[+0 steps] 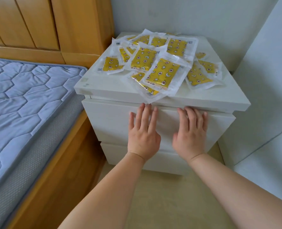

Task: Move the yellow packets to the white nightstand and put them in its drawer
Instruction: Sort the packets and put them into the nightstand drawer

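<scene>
Two bare hands lie flat on the closed upper drawer front [110, 123] of the white wooden nightstand [107, 83], the left hand [142, 134] beside the right hand [190, 134]. Their fingers are straight and holding nothing. Just past the left fingertips one packet overhangs the top. Beyond, the clear-wrapped yellow star-patterned packets [161, 63] lie heaped. Left of both hands is a blue quilted mattress [29, 96].

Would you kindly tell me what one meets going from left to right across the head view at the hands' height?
mattress → bed frame → left hand → right hand
</scene>
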{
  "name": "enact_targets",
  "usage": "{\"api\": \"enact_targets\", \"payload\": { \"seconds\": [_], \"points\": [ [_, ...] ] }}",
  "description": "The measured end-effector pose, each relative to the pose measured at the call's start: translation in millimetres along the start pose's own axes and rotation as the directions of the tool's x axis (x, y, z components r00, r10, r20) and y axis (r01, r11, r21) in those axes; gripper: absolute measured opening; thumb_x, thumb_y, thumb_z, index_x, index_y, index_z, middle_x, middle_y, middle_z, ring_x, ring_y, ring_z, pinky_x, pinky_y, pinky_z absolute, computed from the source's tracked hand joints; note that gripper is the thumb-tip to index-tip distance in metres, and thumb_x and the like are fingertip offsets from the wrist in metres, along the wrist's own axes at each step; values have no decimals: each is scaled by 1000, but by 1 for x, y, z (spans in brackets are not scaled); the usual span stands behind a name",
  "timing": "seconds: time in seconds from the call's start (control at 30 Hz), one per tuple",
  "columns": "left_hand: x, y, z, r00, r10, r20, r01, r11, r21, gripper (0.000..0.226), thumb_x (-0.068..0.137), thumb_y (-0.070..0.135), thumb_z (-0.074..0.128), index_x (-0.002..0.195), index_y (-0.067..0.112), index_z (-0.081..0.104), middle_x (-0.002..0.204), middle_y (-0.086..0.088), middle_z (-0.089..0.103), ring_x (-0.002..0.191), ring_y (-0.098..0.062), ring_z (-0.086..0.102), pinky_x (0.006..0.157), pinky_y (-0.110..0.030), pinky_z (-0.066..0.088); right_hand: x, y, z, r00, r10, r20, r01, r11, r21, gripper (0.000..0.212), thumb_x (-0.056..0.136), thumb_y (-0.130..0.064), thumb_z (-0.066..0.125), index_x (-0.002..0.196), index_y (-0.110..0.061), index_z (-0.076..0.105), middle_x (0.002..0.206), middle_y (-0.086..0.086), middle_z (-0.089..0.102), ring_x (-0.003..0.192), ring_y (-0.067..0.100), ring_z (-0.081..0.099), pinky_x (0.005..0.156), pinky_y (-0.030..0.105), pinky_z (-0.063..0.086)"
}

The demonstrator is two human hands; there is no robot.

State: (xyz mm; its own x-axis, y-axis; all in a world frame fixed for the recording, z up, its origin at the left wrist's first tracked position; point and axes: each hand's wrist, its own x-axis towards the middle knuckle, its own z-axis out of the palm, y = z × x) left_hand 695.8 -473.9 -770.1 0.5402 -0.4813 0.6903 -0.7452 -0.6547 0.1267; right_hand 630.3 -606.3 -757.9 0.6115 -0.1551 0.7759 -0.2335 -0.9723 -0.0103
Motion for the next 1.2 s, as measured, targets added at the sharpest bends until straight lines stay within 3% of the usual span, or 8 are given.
{"api": "enact_targets", "payload": {
  "seconds": [0.2,0.4,0.53,0.67,0.77,0.9,1.07,1.2],
  "points": [
    [-1,-5,2,996,16,-83,-13,999,42,76,67,11,57,139,8,33,144,-14,38,138,-31,27,109,-50,27,-1,-2,11,995,10,-103,-10,1000,-5,58,67,-13,41,125,-6,44,121,14,44,115,34,39,112,46,14],
    [7,6,-36,986,-55,160,31,989,146,76,64,12,63,138,4,46,121,-11,56,119,-28,42,86,-40,47,6,-15,-30,978,60,199,-42,995,-92,64,60,-19,58,122,-2,53,107,14,56,97,33,46,100,48,36],
    [10,24,-77,940,-89,329,-24,946,324,73,81,15,56,147,8,26,122,-4,45,110,-24,43,85,-33,38,9,-17,-69,935,40,351,-2,994,-110,56,65,-20,67,118,-4,56,102,8,54,93,31,48,87,40,41],
    [-10,47,-117,936,-97,338,-51,914,403,41,85,14,54,124,12,44,115,-3,42,102,-22,41,78,-30,31,-1,-26,-112,889,-18,458,25,1000,-9,34,80,-16,57,113,-8,58,109,5,48,101,26,41,86,33,35],
    [-26,55,-147,913,-48,406,-150,885,442,27,89,20,58,116,15,52,114,-3,43,102,-21,42,85,-32,33,-9,-29,-146,829,-52,556,25,998,56,25,87,-18,58,110,-10,60,109,4,49,102,22,42,82,31,38],
    [-48,68,-176,870,-72,488,-163,893,421,33,90,25,63,119,14,54,120,-5,43,108,-21,43,86,-31,38,-37,-33,-186,743,-106,660,131,991,11,41,84,-16,62,122,-16,46,113,3,56,107,24,49,84,35,37],
    [-81,86,-202,807,-172,565,-83,914,397,44,91,35,62,124,14,41,120,-6,53,112,-26,51,98,-36,38,-58,-50,-218,694,-82,715,97,995,21,23,81,-4,53,95,-16,39,96,4,57,87,26,55,65,33,31],
    [-103,91,-219,824,-151,547,-90,917,389,45,94,44,54,125,15,39,120,-5,56,112,-26,53,101,-38,37,-76,-58,-234,701,-80,708,93,995,20,22,83,-8,56,87,-17,36,84,1,52,74,23,49,62,32,32]
  ]
}}
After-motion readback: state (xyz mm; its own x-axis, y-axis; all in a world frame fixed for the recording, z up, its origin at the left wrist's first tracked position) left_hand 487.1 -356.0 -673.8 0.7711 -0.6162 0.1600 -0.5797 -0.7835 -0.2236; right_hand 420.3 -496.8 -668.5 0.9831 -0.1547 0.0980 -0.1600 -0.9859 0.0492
